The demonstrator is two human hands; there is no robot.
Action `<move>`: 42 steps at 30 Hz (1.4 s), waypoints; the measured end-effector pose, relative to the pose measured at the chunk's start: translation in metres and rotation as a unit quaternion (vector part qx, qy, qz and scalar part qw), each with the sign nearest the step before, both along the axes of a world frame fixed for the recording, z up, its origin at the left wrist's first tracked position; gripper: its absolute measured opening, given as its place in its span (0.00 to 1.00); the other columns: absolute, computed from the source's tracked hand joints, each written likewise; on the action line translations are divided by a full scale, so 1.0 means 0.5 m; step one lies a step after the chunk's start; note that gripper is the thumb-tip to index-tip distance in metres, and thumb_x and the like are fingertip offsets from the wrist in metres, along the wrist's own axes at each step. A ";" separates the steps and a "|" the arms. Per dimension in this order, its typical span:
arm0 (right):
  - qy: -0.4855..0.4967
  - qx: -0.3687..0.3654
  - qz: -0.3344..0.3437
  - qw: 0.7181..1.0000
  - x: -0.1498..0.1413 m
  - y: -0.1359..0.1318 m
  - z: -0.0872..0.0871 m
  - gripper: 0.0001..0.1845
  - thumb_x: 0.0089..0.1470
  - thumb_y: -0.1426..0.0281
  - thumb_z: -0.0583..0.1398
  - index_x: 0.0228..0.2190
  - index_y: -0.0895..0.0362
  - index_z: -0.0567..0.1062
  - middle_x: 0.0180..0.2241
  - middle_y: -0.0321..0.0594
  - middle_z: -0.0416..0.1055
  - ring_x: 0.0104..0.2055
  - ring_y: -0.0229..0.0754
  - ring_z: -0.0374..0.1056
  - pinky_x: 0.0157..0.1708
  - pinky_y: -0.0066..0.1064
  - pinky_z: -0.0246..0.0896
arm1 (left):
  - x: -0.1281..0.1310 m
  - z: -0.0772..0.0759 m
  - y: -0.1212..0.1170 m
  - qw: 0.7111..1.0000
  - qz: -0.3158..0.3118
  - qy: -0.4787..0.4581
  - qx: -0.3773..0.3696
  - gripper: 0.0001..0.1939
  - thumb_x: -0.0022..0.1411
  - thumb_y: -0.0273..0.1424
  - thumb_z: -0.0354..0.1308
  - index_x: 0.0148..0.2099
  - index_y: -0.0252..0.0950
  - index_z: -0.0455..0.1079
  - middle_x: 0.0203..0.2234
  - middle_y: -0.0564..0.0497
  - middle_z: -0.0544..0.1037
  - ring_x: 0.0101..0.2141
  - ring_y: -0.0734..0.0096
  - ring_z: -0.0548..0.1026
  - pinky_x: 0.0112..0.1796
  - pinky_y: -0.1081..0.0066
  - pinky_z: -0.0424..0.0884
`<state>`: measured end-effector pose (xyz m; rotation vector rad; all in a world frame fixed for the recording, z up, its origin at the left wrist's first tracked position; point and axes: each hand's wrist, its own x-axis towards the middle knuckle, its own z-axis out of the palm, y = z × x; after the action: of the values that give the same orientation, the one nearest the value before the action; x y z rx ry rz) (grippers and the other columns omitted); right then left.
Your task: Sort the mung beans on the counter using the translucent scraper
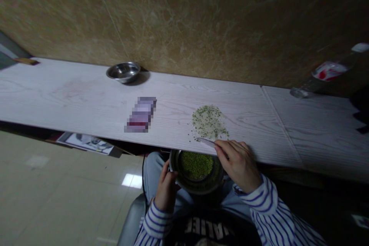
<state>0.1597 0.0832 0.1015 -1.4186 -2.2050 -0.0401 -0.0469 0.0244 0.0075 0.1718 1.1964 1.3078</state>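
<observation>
My left hand [167,184] grips the left rim of a metal bowl [198,187], which sits over my lap just below the table edge. Small green beans [197,165] cover the bottom of the bowl. In my right hand [238,161] is a knife [206,142], its blade pointing left along the tabletop near the front edge. Just beyond the blade lies a spread pile of white grains mixed with green beans [209,121]. A few loose beans are scattered to the left of the blade tip.
A second metal bowl [123,72] stands near the wall. Left of the pile lies a pixelated flat object [141,115]. A clear plastic bottle with a red label [328,71] stands at the right. An open drawer [89,144] juts out under the table [173,88].
</observation>
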 end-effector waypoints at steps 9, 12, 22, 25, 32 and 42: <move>0.005 -0.003 0.009 1.000 -0.003 -0.002 0.000 0.09 0.65 0.73 0.56 0.38 0.56 0.77 0.35 0.43 0.81 0.35 0.44 0.74 0.36 0.36 0.53 | 0.001 -0.002 0.000 1.000 -0.001 -0.002 0.005 0.30 0.49 0.31 0.62 0.57 0.40 0.71 0.40 0.48 0.80 0.38 0.57 0.75 0.36 0.63 0.73; 0.007 0.000 0.010 1.000 -0.008 0.001 -0.002 0.09 0.65 0.73 0.56 0.38 0.56 0.77 0.34 0.42 0.81 0.34 0.44 0.74 0.36 0.35 0.53 | -0.001 -0.002 -0.001 1.000 -0.009 0.001 0.003 0.32 0.49 0.32 0.63 0.58 0.39 0.70 0.41 0.47 0.79 0.38 0.56 0.75 0.37 0.62 0.72; 0.014 0.012 -0.008 1.000 -0.011 0.017 -0.014 0.09 0.66 0.72 0.55 0.40 0.55 0.76 0.35 0.42 0.81 0.35 0.45 0.74 0.36 0.35 0.53 | -0.007 -0.012 -0.002 1.000 -0.010 0.001 0.006 0.30 0.51 0.32 0.62 0.59 0.41 0.70 0.40 0.48 0.78 0.33 0.62 0.73 0.35 0.63 0.72; 0.013 0.008 -0.005 1.000 -0.015 0.018 -0.012 0.09 0.66 0.72 0.55 0.40 0.55 0.76 0.35 0.42 0.81 0.35 0.45 0.73 0.36 0.35 0.53 | -0.007 -0.006 -0.001 1.000 -0.006 0.001 0.010 0.30 0.51 0.32 0.62 0.58 0.40 0.70 0.43 0.47 0.78 0.35 0.61 0.73 0.37 0.63 0.73; 0.011 0.008 0.009 1.000 -0.024 0.020 -0.006 0.08 0.65 0.73 0.56 0.40 0.56 0.76 0.33 0.41 0.80 0.34 0.45 0.73 0.36 0.35 0.52 | -0.008 -0.007 0.001 1.000 0.011 0.001 0.009 0.29 0.49 0.32 0.63 0.56 0.41 0.72 0.44 0.47 0.78 0.37 0.61 0.73 0.37 0.64 0.73; 0.002 0.024 -0.002 1.000 -0.045 0.032 -0.009 0.09 0.65 0.72 0.55 0.39 0.56 0.77 0.31 0.40 0.80 0.33 0.44 0.73 0.36 0.35 0.52 | -0.028 -0.008 0.010 1.000 0.007 -0.002 0.010 0.27 0.49 0.32 0.64 0.54 0.42 0.72 0.40 0.49 0.79 0.33 0.62 0.74 0.29 0.68 0.71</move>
<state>0.1371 0.0993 0.0971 -1.3949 -2.1832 -0.0899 -0.0610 0.0293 0.0034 0.1755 1.1840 1.3330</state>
